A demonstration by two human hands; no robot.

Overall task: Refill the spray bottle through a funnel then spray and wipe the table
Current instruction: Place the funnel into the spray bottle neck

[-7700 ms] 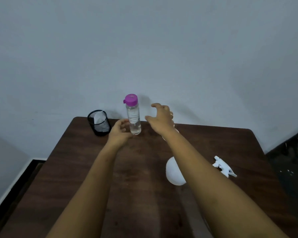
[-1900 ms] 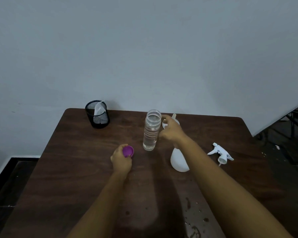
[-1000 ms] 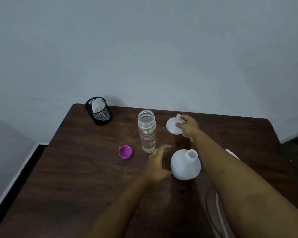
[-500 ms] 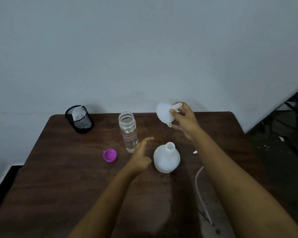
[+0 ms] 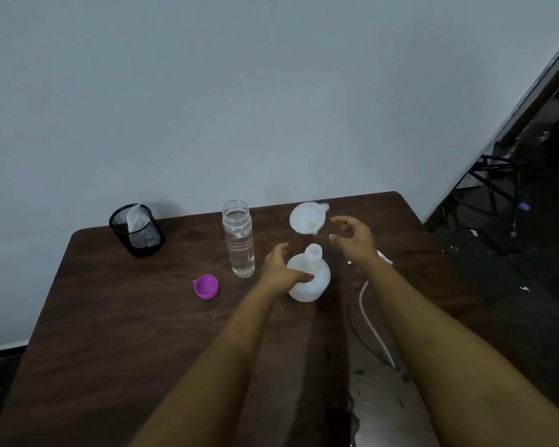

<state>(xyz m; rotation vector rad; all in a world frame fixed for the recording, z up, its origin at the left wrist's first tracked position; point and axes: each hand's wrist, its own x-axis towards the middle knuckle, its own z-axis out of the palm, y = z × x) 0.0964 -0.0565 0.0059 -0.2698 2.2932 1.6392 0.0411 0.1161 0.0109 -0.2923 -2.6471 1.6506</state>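
Far left of the spray bottle (image 5: pixel 313 280), at the desk's (image 5: pixel 117 333) back corner, the mesh cup (image 5: pixel 138 232) stands apart. Closer in, the purple cap (image 5: pixel 206 286) lies off, and the water bottle (image 5: pixel 238 240) stands open and nearly full just left of the spray bottle, so nothing's poured yet. Your left hand (image 5: pixel 279 269) clamps the spray bottle's body, thumb across the front, neck bare. Just above that neck hangs the funnel (image 5: pixel 307 218), not seated. Your right hand (image 5: pixel 352 238) curls beside its rim, but blur hides the contact, so I cannot tell if it grips. Right of the spray bottle, the spray head's tube (image 5: pixel 373 324) trails over the desk. By my reckoning, seating, pouring, recapping, spraying and wiping all remain.
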